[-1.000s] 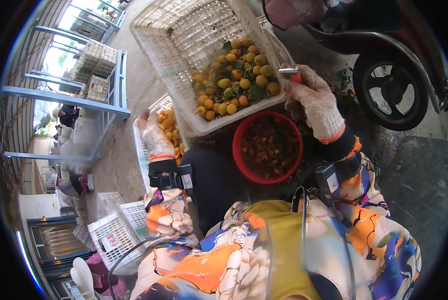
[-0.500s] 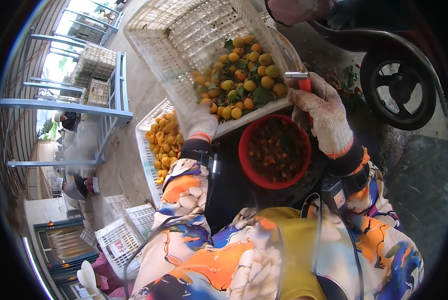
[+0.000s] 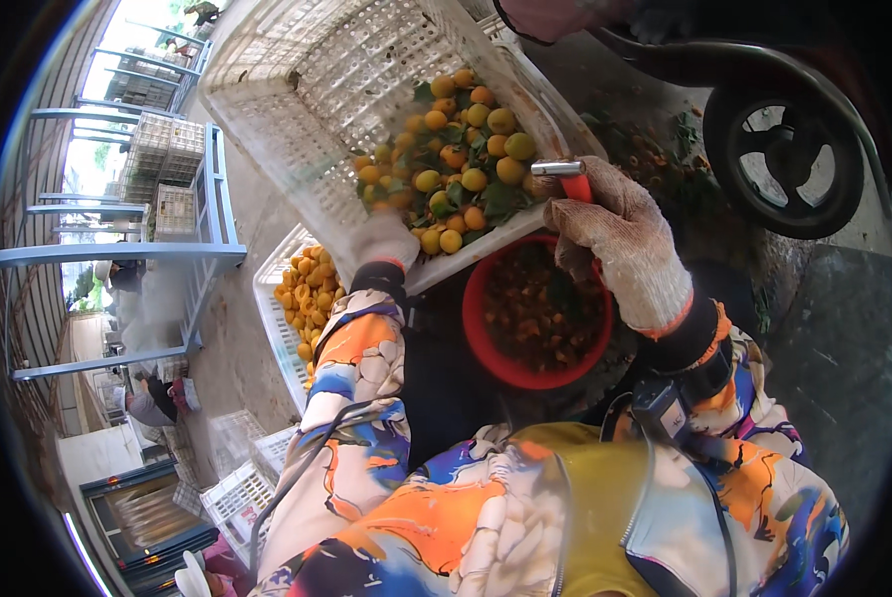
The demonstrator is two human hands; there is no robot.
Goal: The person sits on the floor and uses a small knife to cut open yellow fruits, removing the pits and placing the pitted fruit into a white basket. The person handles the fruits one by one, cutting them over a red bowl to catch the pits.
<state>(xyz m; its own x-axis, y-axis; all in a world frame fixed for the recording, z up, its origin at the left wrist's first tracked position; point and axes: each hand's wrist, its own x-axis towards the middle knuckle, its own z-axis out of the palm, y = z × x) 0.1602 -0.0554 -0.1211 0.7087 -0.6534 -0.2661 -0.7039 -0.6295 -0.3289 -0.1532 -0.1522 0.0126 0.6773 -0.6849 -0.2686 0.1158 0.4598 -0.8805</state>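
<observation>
A white plastic crate (image 3: 297, 149) tilts toward me, with yellow-orange apricots (image 3: 452, 157) and green leaves heaped at its near side. My left hand (image 3: 384, 239), in a pale knit glove, reaches over the near wall to the fruit; its fingers are blurred and partly hidden. In my gloved right hand (image 3: 630, 239) is a red-handled tool (image 3: 573, 183) with a short metal head, held upright beside the crate's right corner. Below that hand stands a red bowl (image 3: 476, 328) of brown pits and scraps. To the left, split apricots (image 3: 309, 289) fill a lower white crate (image 3: 269, 289).
A scooter wheel (image 3: 784, 159) stands at the upper right, near scattered leaves and scraps (image 3: 655, 149) on the floor. Blue metal racking (image 3: 117, 253) and stacked crates (image 3: 167, 149) are at the left. More white crates (image 3: 237, 497) and a person in a white hat (image 3: 193, 577) are lower left.
The whole view has shifted, so the crates and bowl appear farther left. My left hand stays at the apricots, and my right hand still grips the red-handled tool.
</observation>
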